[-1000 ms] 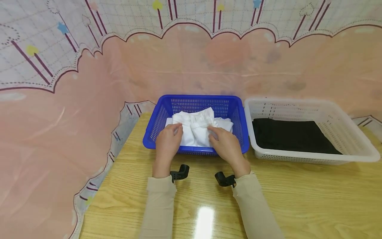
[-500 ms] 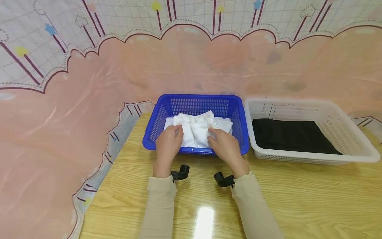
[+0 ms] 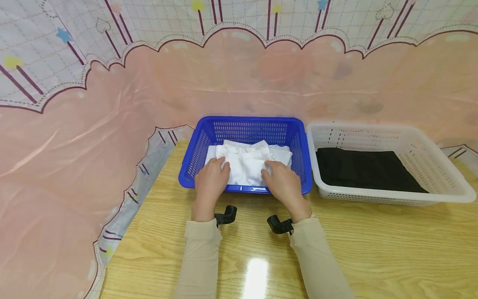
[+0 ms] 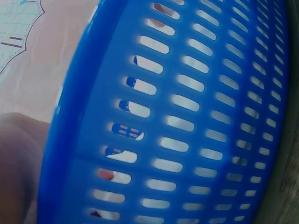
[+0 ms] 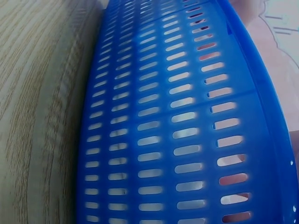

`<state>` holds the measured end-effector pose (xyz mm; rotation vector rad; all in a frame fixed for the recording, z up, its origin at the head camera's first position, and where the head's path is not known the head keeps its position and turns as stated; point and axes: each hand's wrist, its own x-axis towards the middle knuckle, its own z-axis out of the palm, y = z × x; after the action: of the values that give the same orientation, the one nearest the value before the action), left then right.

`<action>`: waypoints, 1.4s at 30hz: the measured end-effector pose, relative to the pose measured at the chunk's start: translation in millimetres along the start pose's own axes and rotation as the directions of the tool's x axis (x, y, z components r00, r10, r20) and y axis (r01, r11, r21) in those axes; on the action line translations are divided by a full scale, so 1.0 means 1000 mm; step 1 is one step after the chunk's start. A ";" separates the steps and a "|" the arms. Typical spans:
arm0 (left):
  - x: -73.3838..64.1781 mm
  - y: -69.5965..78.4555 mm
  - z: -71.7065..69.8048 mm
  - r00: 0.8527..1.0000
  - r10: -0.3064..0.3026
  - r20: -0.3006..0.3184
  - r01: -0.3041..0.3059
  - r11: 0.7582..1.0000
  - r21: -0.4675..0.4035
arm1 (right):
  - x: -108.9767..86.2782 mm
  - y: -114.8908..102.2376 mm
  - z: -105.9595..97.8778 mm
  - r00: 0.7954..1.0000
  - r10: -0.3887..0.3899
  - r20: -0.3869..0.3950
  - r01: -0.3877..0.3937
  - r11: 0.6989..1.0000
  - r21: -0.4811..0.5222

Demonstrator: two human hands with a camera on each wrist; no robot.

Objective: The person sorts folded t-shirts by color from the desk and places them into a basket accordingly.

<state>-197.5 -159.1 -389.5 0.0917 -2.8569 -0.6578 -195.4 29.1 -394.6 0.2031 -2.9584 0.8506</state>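
Note:
A white folded garment (image 3: 252,164) lies in the blue plastic basket (image 3: 257,119) in the head view, on top of more white cloth (image 3: 281,155). My left hand (image 3: 211,178) reaches over the front rim, its fingertips at the garment's left side. At the garment's right side is my right hand (image 3: 283,179), thumb and forefinger apart and touching the cloth. Some fingers of both hands are hidden below the rim. Both wrist views are mostly filled by the basket's slotted front wall (image 4: 187,112); part of the left hand (image 4: 21,163) shows beyond the rim.
A white plastic basket (image 3: 396,196) stands against the blue one on the right, with folded black cloth (image 3: 366,170) inside. Both baskets rest on a wooden table (image 3: 373,249). A patterned pink curtain (image 3: 239,83) hangs behind and to the left.
The raised back edge of the white garment has sunk and lies flatter and wider. Both hands have stayed almost in place, with the right thumb and forefinger slightly further apart.

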 end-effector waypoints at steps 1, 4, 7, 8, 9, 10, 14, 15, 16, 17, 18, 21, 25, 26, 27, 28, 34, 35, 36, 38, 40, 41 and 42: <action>0.000 0.000 0.000 1.000 -0.001 0.003 0.001 1.000 0.006 | 0.000 0.000 -0.001 1.000 0.008 0.000 -0.008 1.000 0.001; 0.000 0.001 -0.001 1.000 -0.006 0.005 0.006 1.000 0.015 | 0.000 0.000 -0.002 1.000 0.020 -0.004 -0.020 1.000 0.007; 0.001 0.001 -0.001 1.000 0.005 -0.010 -0.005 1.000 0.021 | 0.000 0.000 -0.004 0.999 0.020 -0.032 -0.019 1.000 0.019; 0.001 0.002 -0.001 1.000 0.007 -0.019 -0.007 1.000 0.023 | 0.001 0.000 -0.004 0.999 0.019 -0.041 -0.018 1.000 0.025; 0.002 0.002 -0.001 1.000 0.012 -0.027 -0.011 1.000 0.025 | 0.001 0.000 -0.005 0.999 0.017 -0.051 -0.015 0.999 0.030; 0.002 0.002 -0.001 0.999 0.017 -0.034 -0.016 0.999 0.028 | 0.002 0.000 -0.005 0.998 0.015 -0.057 -0.013 0.999 0.034; 0.003 0.002 -0.002 0.998 0.031 -0.047 -0.030 0.999 0.037 | 0.004 -0.002 -0.006 0.999 0.012 -0.050 -0.009 0.999 0.050; 0.004 0.001 -0.003 0.998 0.034 -0.046 -0.032 0.999 0.040 | 0.004 -0.003 -0.005 0.999 0.011 -0.048 -0.008 0.999 0.051; 0.004 0.001 -0.003 0.998 0.035 -0.046 -0.033 0.999 0.042 | 0.005 -0.003 -0.005 0.999 0.008 -0.045 -0.006 0.999 0.053; 0.005 0.000 -0.004 0.998 0.034 -0.047 -0.032 0.999 0.043 | 0.006 -0.005 -0.005 0.999 0.006 -0.046 -0.004 0.999 0.054; 0.005 0.000 -0.005 0.998 0.030 -0.047 -0.028 0.999 0.043 | 0.007 -0.006 -0.005 0.999 0.002 -0.047 0.000 0.999 0.053; 0.006 -0.001 -0.007 0.999 0.014 -0.046 -0.013 0.999 0.033 | 0.009 -0.008 -0.005 0.999 0.000 -0.053 0.002 0.999 0.045; 0.006 0.001 -0.007 0.999 0.010 -0.037 -0.009 1.000 0.021 | 0.009 -0.008 -0.005 0.998 0.005 -0.055 -0.004 1.000 0.016; 0.005 0.002 -0.006 0.999 0.013 -0.032 -0.012 1.000 0.026 | 0.009 -0.007 -0.006 0.998 0.005 -0.055 -0.004 1.000 0.006; 0.005 0.002 -0.006 0.999 0.019 -0.027 -0.018 0.999 0.032 | 0.009 -0.007 -0.006 0.999 0.007 -0.053 -0.007 1.000 -0.002; 0.005 0.003 -0.005 0.999 0.026 -0.022 -0.025 0.999 0.042 | 0.009 -0.007 -0.007 0.999 0.009 -0.050 -0.009 1.000 -0.010; 0.006 0.005 -0.003 0.998 0.057 -0.002 -0.056 0.995 0.078 | 0.008 -0.005 -0.008 0.999 0.021 -0.045 -0.022 0.999 -0.031; 0.006 0.005 -0.002 0.998 0.059 0.002 -0.059 0.995 0.077 | 0.008 -0.004 -0.008 0.999 0.022 -0.050 -0.023 1.000 -0.020; 0.006 0.005 -0.002 0.998 0.060 0.010 -0.060 0.995 0.077 | 0.008 -0.003 -0.008 0.998 0.021 -0.054 -0.022 1.000 -0.005; 0.006 0.004 0.000 0.998 0.058 0.030 -0.060 0.995 0.074 | 0.006 -0.001 -0.008 0.998 0.016 -0.056 -0.014 0.999 0.033; 0.004 0.004 0.001 0.997 0.059 0.050 -0.063 0.996 0.069 | 0.005 0.000 -0.007 0.998 -0.002 -0.061 0.007 0.997 0.077; 0.004 0.003 0.002 0.996 0.062 0.058 -0.066 0.995 0.069 | 0.004 0.001 -0.006 0.998 -0.016 -0.067 0.023 0.995 0.101; 0.003 0.002 0.003 0.996 0.068 0.061 -0.072 0.995 0.067 | 0.003 0.002 -0.005 0.996 -0.032 -0.079 0.041 0.992 0.116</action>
<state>-201.1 -155.7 -390.8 -0.0182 -2.9246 -0.5566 -198.8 33.2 -391.1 0.2239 -2.8268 1.0049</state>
